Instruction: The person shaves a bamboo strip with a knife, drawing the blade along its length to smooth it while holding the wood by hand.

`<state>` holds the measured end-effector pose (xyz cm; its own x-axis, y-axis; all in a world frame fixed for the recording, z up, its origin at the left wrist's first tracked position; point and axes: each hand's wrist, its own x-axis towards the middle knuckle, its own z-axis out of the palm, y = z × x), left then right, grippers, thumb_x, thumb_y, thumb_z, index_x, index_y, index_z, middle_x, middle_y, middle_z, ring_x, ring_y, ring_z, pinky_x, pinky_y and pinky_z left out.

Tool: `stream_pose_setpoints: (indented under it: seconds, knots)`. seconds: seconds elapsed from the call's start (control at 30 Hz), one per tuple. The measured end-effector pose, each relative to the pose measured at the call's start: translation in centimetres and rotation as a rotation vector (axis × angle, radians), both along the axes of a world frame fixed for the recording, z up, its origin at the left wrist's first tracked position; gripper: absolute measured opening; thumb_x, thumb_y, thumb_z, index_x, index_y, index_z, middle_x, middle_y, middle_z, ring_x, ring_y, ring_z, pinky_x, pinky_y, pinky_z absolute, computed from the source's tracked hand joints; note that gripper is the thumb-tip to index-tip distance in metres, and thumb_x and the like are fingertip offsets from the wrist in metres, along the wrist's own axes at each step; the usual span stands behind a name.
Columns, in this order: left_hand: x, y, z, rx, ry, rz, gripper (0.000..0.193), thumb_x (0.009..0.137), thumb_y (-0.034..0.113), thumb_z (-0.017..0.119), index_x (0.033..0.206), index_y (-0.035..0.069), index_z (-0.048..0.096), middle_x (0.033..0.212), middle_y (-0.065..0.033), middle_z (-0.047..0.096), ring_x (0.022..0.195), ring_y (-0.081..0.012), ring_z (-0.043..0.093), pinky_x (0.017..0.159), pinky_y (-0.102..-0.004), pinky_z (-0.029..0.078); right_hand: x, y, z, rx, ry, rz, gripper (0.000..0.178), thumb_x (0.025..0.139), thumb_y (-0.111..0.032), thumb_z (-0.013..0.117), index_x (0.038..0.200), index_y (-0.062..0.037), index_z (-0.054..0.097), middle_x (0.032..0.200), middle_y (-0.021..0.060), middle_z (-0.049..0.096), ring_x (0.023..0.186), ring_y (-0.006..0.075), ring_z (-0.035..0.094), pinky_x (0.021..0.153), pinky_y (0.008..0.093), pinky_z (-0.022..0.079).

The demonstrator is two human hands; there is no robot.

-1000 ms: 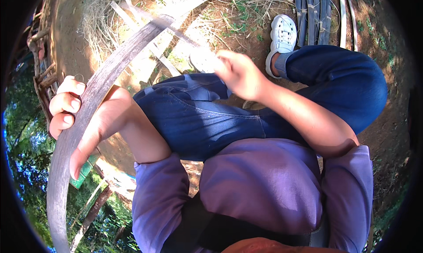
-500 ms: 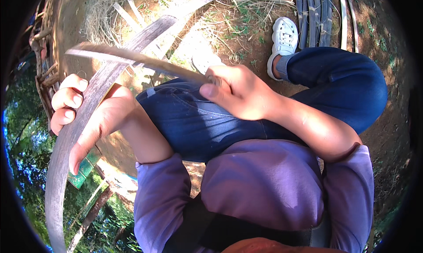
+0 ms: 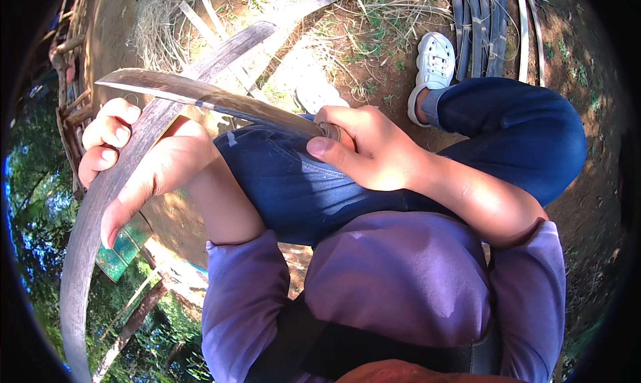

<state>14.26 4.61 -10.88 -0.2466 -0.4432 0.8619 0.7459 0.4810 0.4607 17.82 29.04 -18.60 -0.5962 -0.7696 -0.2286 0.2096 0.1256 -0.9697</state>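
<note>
My left hand (image 3: 167, 157) is wrapped round a long, weathered grey-brown wooden strip (image 3: 83, 263), fingers on its far side and thumb along its near edge. The strip curves from the lower left rim up past the middle top. In my right hand (image 3: 380, 149) is the handle of a large knife (image 3: 214, 100), mostly covered by the fingers. Its broad, dark blade points left and crosses the strip just above my left hand. Whether blade and strip touch, I cannot tell.
Several dark strips (image 3: 495, 29) lie on the ground at the upper right, beside paler ones (image 3: 523, 33). Dry shavings and grass (image 3: 394, 13) cover the soil ahead. My white clogs (image 3: 436, 59) and bent jeans-clad legs (image 3: 514, 129) are close by. Wooden poles (image 3: 63, 83) stand at the left.
The knife blade has turned from a blurred, narrow view to show its broad side. My left hand and the strip's lower part have shifted slightly left.
</note>
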Motion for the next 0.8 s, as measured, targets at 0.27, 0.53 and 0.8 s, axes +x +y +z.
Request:
stream_pose_setpoints:
  seconds: [0.27,0.53,0.8]
  knots:
    - [0.6,0.1,1.3,0.008,-0.117,0.049,0.077,0.08,0.088,0.03,0.078,0.012,0.043,0.074,-0.0018,0.039,0.064,-0.0157,0.039,0.056,-0.0296,0.038,-1.6,0.9,-12.0,0.344,-0.548,-0.372,0.052,0.099,-0.049,0.05,0.084,0.0005,0.056,0.053,0.0055,0.052,0.043,0.0137,0.055,0.037,0.0306,0.042]
    - [-0.2,-0.9,-0.1,-0.05,-0.015,0.092,0.075,0.084,0.085,0.032,0.081,0.011,0.043,0.076,-0.005,0.045,0.072,-0.0161,0.045,0.068,-0.0292,0.041,-0.5,-0.7,-0.6,-0.021,-0.075,-0.033,0.028,0.101,-0.028,0.055,0.088,-0.0036,0.056,0.057,-0.002,0.048,0.046,0.0085,0.047,0.045,0.027,0.039]
    - [-0.3,-2.3,-0.3,-0.024,-0.159,0.138,0.083,0.086,0.085,0.007,0.071,0.01,0.04,0.075,-0.0113,0.052,0.073,-0.0182,0.046,0.075,-0.0296,0.038,-2.8,0.7,-13.0,0.381,-0.509,-0.417,0.048,0.101,-0.051,0.044,0.085,-0.006,0.049,0.054,0.0024,0.045,0.038,0.0136,0.045,0.035,0.0282,0.038]
